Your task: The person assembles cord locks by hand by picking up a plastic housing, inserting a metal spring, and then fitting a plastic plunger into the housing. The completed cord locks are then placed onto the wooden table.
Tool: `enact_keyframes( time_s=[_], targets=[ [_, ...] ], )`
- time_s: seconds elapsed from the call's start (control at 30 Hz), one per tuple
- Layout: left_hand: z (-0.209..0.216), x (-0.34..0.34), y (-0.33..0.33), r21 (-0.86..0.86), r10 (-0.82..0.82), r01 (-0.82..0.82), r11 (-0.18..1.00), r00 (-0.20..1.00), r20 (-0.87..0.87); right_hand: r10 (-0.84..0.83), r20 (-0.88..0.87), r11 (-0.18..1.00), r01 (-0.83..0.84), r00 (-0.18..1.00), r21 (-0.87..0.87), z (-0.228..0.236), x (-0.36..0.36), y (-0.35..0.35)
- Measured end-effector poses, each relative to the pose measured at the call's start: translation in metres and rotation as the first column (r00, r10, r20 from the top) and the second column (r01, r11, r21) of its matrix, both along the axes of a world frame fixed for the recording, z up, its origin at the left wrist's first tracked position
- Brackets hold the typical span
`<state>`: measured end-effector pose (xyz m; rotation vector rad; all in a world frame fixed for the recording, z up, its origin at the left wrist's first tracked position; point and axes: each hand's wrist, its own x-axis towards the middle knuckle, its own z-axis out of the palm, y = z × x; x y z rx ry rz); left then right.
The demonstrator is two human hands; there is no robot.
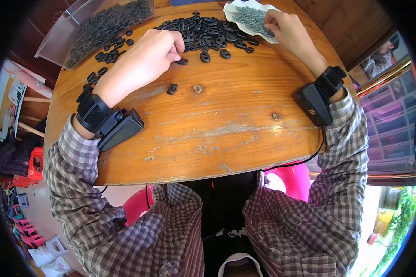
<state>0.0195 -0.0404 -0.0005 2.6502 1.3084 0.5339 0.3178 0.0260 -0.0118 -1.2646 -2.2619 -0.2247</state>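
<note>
My left hand (155, 53) is over the far part of the wooden table, its fingers curled together at the left edge of a heap of small black plastic parts (210, 30). What those fingers hold, if anything, is hidden. One black oval part (182, 61) lies just under the fingertips. At the far right, my right hand (287, 31) reaches over a white wavy-rimmed dish (228, 11) of small grey screw-like pieces (249, 17). Its thumb and fingers are pinched together at the pieces; I cannot see what is between them.
A clear plastic bin (55, 51) full of black parts stands tipped at the far left. Loose black parts (107, 57) lie beside it, and a single black piece (172, 89) sits mid-table. A cable (305, 161) hangs over the right front edge. Pink stools show below.
</note>
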Motion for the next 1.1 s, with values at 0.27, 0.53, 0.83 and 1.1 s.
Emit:
enact_keyframes(
  time_s=[0.27, 0.53, 0.83, 1.1],
  targets=[
    [-0.002, 0.007, -0.006, -0.005, -0.168, 0.169, 0.986, 0.982, 0.082, 0.081, -0.015, 0.995, -0.08, 0.997, 0.055, -0.004, 0.002, 0.004],
    [0.004, 0.012, -0.012, -0.282, 0.004, 0.071, 0.957, 0.966, 0.258, 0.032, 0.005, 0.999, -0.032, 0.999, 0.009, 0.0, 0.003, 0.0],
    [-0.023, 0.024, -0.033, -0.519, 0.277, 0.432, 0.737, 0.508, 0.816, 0.32, -0.293, 0.947, -0.313, 0.901, 0.072, 0.018, -0.058, -0.064],
    [-0.014, 0.024, -0.035, -0.586, 0.358, 0.416, 0.695, 0.506, 0.785, 0.396, -0.459, 0.861, -0.495, 0.795, -0.115, 0.003, -0.073, -0.088]
  ],
)
